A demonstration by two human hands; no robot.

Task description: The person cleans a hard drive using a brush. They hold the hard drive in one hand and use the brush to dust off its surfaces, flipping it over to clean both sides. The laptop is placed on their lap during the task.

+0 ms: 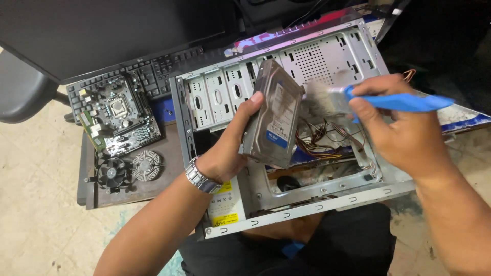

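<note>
I held the hard drive [275, 115] tilted up in my left hand [230, 148], fingers clamped on its near edge above the open computer case [317, 199], so my right hand [404, 128], closed round the blue-handled brush [378, 99], could reach its side.

Evenly lit from above, fairly bright — soft shadows only. Pale glare on the metal case [327, 56], motion blur over the brush [332, 97] bristles — dim and murky along the upper edge.
</note>
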